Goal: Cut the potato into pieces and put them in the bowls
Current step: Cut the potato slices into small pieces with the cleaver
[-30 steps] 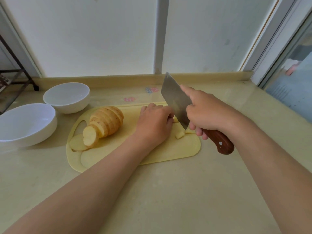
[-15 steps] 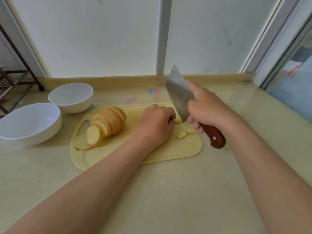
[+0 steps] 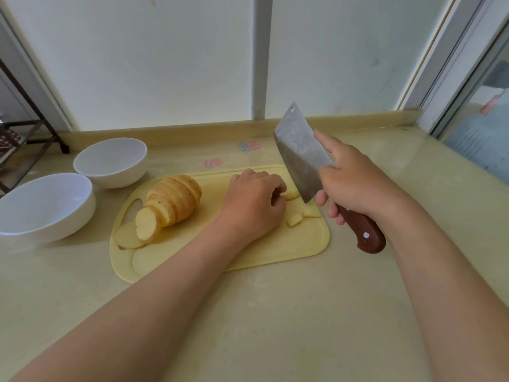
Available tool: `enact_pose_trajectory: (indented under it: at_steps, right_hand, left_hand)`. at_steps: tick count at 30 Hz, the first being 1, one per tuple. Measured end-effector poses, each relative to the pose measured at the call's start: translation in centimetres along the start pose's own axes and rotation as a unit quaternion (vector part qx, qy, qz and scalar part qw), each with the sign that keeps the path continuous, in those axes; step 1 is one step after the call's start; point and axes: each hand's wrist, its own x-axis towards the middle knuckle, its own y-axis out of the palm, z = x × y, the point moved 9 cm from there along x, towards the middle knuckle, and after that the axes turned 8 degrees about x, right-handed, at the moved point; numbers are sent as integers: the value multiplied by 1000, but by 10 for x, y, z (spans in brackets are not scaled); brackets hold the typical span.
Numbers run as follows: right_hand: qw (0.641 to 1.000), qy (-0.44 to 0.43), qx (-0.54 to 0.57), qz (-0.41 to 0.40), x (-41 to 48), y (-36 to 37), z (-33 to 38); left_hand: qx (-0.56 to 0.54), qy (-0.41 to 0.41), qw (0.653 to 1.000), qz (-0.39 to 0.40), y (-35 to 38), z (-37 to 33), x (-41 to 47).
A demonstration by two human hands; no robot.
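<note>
Cleaver (image 3: 298, 153), broad steel blade, wooden handle, gripped by right hand (image 3: 355, 186) above yellow board (image 3: 275, 252); left hand (image 3: 253, 205) curls, pinning potato slice (image 3: 292, 194).

Taking the cutting board (image 3: 275, 252) as the dial, the sliced potato (image 3: 176, 199) blocks 9 o'clock, with two white bowls (image 3: 115, 177) close together beyond it at 9 to 10. At 2 o'clock the raised cleaver (image 3: 300, 158) in the right hand (image 3: 355, 183) leaves a slim gap beside the left hand (image 3: 253, 205), curled over a potato slice (image 3: 292, 194). Bare counter (image 3: 275, 312) opens at 6 between the forearms and at 12.
</note>
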Motion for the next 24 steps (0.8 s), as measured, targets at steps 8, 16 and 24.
enact_pose_trajectory:
  at_steps: [8, 16, 24]
  right_hand:
    - [1000, -3, -9, 13, -1, 4, -1]
    - [999, 17, 25, 10, 4, 1, -8]
    - [999, 18, 32, 14, 5, 0, -9]
  left_hand:
    - [14, 8, 1000, 12, 1, -2, 1]
    - [12, 19, 1000, 22, 3, -3, 2]
    - [14, 25, 999, 28, 3, -5, 0]
